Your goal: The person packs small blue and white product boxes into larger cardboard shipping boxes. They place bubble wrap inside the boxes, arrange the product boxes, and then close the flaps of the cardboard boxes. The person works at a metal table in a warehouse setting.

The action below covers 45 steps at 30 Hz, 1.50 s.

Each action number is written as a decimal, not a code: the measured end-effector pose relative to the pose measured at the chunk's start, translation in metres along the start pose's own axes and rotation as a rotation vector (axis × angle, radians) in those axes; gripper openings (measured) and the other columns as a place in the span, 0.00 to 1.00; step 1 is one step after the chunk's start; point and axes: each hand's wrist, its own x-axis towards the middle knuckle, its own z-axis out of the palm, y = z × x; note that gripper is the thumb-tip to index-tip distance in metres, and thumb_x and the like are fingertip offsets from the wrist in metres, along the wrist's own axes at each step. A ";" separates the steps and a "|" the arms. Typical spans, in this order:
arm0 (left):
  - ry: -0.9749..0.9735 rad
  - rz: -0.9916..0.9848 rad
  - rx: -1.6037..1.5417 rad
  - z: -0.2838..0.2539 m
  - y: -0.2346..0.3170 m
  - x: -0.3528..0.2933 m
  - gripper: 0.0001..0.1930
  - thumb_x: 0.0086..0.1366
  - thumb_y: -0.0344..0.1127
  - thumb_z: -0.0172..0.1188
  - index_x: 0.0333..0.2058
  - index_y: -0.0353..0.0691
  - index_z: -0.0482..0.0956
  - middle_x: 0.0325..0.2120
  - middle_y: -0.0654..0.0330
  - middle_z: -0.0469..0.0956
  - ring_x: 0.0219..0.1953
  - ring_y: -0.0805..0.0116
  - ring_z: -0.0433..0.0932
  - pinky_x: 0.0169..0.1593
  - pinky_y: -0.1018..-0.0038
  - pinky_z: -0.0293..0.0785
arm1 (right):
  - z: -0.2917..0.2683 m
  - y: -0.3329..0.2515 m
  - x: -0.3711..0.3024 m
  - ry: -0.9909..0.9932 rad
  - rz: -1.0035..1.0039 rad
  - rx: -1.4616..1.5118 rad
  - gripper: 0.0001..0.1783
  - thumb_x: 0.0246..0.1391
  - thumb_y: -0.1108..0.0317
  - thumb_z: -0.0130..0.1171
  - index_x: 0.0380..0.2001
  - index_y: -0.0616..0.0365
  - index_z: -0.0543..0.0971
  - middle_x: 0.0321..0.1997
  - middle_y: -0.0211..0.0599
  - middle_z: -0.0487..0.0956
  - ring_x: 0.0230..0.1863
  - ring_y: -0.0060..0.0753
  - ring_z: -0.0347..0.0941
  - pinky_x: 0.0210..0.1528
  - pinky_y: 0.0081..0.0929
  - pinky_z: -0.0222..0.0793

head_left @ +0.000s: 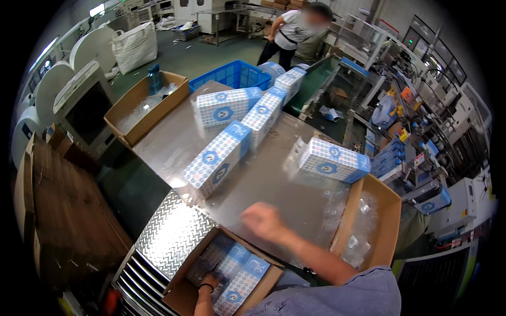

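Filling appears partial: 6-o'clock brown cardboard carton (pixel 267 288) holds blue-white boxes (pixel 243 283); five remain outside; left hand (pixel 213 279), right hand (pixel 264 221) apart, grips unclear.

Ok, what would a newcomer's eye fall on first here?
The blue-and-white packs on the metal table stand out first. Next comes the open cardboard box at the lower edge, with the left hand inside among more packs and the blurred right hand over the table. A blue crate behind the table also draws attention.
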 end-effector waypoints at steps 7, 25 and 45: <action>0.253 0.270 -0.255 -0.045 0.047 -0.044 0.24 0.62 0.50 0.62 0.48 0.37 0.82 0.41 0.44 0.83 0.48 0.50 0.82 0.52 0.60 0.76 | -0.292 0.259 -0.115 0.478 0.424 -0.775 0.09 0.43 0.80 0.63 0.30 0.56 0.83 0.33 0.45 0.78 0.39 0.49 0.77 0.44 0.41 0.74; 0.267 0.433 -0.444 -0.100 0.143 -0.100 0.17 0.65 0.34 0.63 0.51 0.35 0.79 0.38 0.50 0.84 0.43 0.59 0.84 0.48 0.68 0.80 | -0.329 0.296 -0.086 -0.059 0.898 -1.206 0.14 0.60 0.66 0.51 0.37 0.58 0.85 0.42 0.48 0.84 0.46 0.49 0.82 0.48 0.45 0.79; 1.111 0.666 0.161 -0.336 0.289 -0.030 0.40 0.50 0.41 0.75 0.58 0.29 0.68 0.59 0.42 0.68 0.63 0.44 0.65 0.67 0.58 0.61 | -0.244 0.322 -0.035 0.346 0.777 -0.702 0.14 0.56 0.62 0.62 0.42 0.57 0.75 0.35 0.55 0.82 0.41 0.63 0.78 0.43 0.53 0.72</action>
